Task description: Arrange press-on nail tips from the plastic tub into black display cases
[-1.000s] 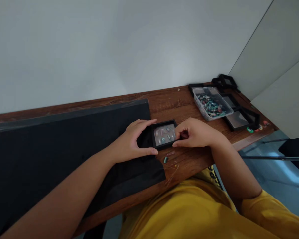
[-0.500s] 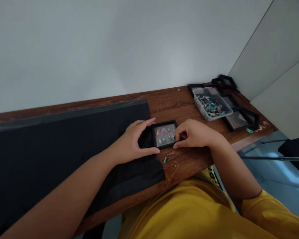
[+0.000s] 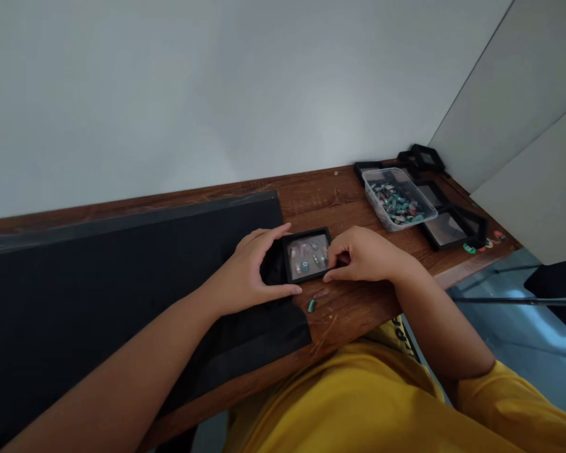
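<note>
While black frame (image 3: 306,277) is spanned at left end by wide-spread left hand (image 3: 252,270), right hand (image 3: 363,253) is kept curled at right end, grip unclear. Frame placed on bench (image 3: 321,204), beside black mat (image 3: 122,296).

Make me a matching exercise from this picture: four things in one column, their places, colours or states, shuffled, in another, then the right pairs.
1. left hand
2. right hand
3. plastic tub
4. shirt

A. holds many small pieces
B. thumb and fingers spread at the small black frame's left side
C. yellow
D. fingers bent at the frame's right edge

Pairs: 1-B, 2-D, 3-A, 4-C
</note>
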The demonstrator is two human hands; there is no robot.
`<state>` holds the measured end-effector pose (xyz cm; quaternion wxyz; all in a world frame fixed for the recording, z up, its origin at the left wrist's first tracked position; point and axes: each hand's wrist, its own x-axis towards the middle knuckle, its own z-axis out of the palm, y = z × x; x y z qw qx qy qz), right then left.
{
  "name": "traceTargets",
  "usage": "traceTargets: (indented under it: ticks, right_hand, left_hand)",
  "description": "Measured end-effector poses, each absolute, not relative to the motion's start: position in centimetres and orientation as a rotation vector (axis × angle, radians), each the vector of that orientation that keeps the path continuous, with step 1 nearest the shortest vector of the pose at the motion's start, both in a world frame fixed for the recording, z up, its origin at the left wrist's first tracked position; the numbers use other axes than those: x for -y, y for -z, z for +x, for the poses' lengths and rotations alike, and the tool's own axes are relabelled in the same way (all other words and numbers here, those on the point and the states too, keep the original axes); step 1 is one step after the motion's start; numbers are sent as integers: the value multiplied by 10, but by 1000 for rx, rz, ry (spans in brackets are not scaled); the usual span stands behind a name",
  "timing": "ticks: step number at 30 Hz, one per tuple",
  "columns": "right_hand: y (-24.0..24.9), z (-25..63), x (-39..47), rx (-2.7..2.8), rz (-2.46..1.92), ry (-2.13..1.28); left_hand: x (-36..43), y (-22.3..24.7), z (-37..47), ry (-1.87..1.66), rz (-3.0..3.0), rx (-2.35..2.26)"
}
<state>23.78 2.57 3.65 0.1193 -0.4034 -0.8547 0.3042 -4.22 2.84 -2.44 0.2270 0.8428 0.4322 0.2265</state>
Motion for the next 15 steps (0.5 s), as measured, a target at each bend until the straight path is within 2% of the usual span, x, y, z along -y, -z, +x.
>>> traceTargets:
  ticks: [15]
  right_hand:
    - [-31, 237, -23, 2025, -859, -767]
  left_hand:
    - [-24, 4, -54, -1120, 2293, -1438]
